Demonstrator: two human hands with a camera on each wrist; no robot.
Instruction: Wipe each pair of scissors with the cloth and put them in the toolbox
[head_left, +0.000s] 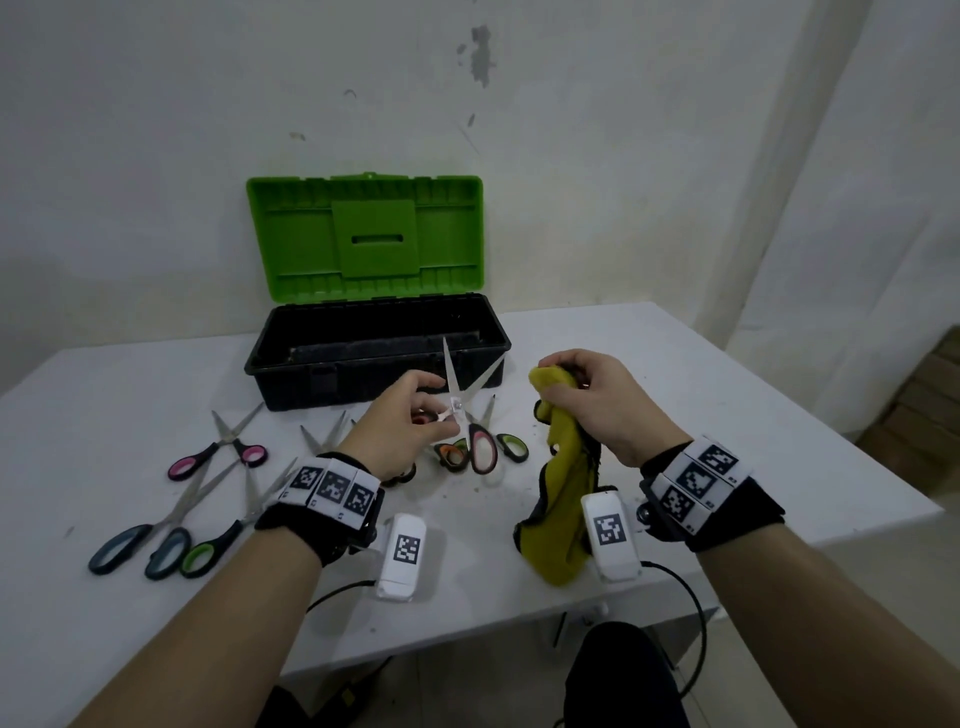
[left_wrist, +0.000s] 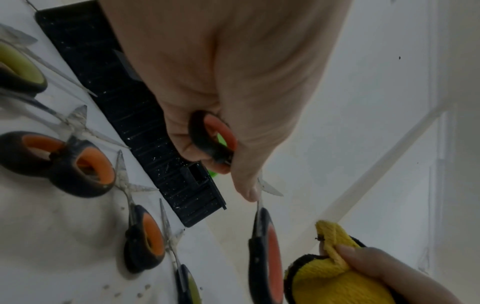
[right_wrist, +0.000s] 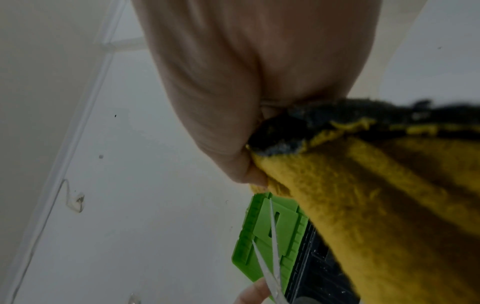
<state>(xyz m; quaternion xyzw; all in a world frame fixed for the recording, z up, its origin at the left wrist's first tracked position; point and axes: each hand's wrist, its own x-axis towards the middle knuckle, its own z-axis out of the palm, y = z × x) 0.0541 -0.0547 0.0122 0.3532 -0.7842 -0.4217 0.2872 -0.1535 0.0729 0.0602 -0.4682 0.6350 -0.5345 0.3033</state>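
Observation:
My left hand holds a pair of red-handled scissors above the table, blades spread and pointing up towards the toolbox. In the left wrist view one red handle loop sits inside my curled fingers and the other loop hangs free. To their right my right hand grips a bunched yellow cloth that hangs down to the table. The cloth is apart from the blades. The black toolbox stands with its green lid raised.
Several more scissors lie on the white table: a pink-handled pair, grey and green-handled ones at the front left, and orange and green-handled ones under my hands. The wall stands right behind the toolbox.

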